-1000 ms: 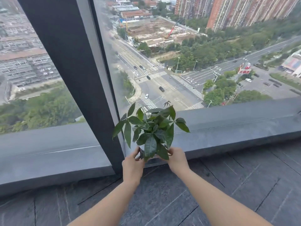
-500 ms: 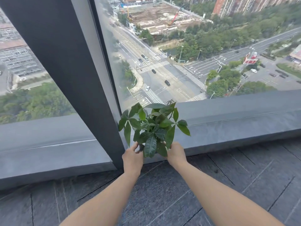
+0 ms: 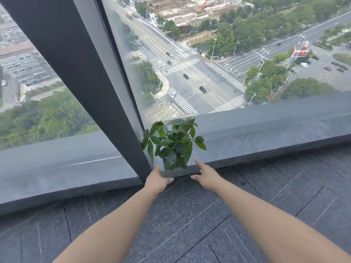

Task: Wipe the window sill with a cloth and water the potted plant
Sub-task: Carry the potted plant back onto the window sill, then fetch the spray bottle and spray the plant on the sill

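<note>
Green, glossy leaves fan out from the potted plant (image 3: 173, 147), which stands upright on the window sill (image 3: 266, 149) just right of the dark window post (image 3: 79, 82). Its leftmost leaves overlap the post's edge in this view. The pot is hidden under the lowest leaves, so its colour and shape cannot be told.

The left hand (image 3: 156, 180) lies at the foot of the post, against the front edge of the sill. Its forefinger points up at the plant's near side and its thumb stretches off to the right. The right hand (image 3: 207, 176) sits a little further right of the post, mirroring the first with its forefinger raised and its thumb turned left. The grip of each hand is apart, with fingers straight and nothing held. The leaves cover the spot where a fingertip might touch the pot, so that cannot be told.

The sill is grey stone with a pale seam along it, running away on both sides of the post. Glass (image 3: 190, 54) right of the post looks down on a road crossing with striped walkways and cars. Left of the post, trees and low buildings show. In front of the post lies a dark grey floor (image 3: 190, 215), and two bare forearms reach across it.
</note>
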Action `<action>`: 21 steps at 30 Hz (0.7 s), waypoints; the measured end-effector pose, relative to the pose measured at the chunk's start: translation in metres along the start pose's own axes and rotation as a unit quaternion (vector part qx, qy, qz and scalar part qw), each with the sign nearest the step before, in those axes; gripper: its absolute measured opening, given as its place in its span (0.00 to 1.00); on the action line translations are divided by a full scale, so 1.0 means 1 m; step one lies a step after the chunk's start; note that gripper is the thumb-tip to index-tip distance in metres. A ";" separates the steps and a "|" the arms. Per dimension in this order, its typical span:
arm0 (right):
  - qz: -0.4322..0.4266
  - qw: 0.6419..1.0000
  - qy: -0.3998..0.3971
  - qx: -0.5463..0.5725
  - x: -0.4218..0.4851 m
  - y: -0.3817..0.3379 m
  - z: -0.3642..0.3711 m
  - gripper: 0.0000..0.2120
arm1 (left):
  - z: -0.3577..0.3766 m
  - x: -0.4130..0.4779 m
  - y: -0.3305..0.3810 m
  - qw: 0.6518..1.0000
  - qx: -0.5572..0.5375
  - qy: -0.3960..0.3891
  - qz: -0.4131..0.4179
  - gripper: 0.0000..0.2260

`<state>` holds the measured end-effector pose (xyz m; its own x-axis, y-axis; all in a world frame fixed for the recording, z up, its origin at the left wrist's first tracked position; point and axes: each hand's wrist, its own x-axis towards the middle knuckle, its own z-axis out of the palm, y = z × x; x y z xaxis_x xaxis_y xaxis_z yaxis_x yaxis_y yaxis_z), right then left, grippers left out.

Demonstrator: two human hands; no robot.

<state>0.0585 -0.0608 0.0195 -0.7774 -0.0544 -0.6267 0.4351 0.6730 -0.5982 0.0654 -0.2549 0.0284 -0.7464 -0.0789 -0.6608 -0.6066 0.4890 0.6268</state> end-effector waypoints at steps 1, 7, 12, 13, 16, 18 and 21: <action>0.009 1.000 -0.007 -0.001 -0.019 -0.001 -0.010 0.36 | -0.004 -0.015 0.006 1.000 0.008 -0.010 -0.006 0.39; 0.028 0.999 -0.019 0.023 -0.148 -0.049 -0.076 0.29 | -0.039 -0.144 0.081 0.988 -0.053 -0.125 -0.075 0.30; -0.010 1.000 0.016 0.019 -0.288 -0.126 -0.149 0.23 | -0.077 -0.277 0.171 0.988 -0.057 -0.145 -0.006 0.23; -0.019 0.999 0.027 0.023 -0.318 -0.141 -0.164 0.22 | -0.084 -0.305 0.189 0.987 -0.059 -0.151 0.009 0.22; -0.051 0.997 0.058 0.019 -0.414 -0.185 -0.209 0.19 | -0.105 -0.390 0.244 0.985 -0.049 -0.160 0.048 0.18; -0.074 0.995 0.069 0.002 -0.478 -0.210 -0.240 0.18 | -0.117 -0.444 0.280 0.982 -0.043 -0.167 0.078 0.16; -0.101 0.989 0.097 -0.054 -0.569 -0.241 -0.290 0.16 | -0.129 -0.519 0.336 0.970 -0.033 -0.185 0.151 0.14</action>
<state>0.2642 0.0220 0.6650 -0.9204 -0.0601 -0.3863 0.2192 0.7388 -0.6373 0.2139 -0.1617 0.6357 -0.7508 0.3835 -0.5378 -0.4003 0.3835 0.8323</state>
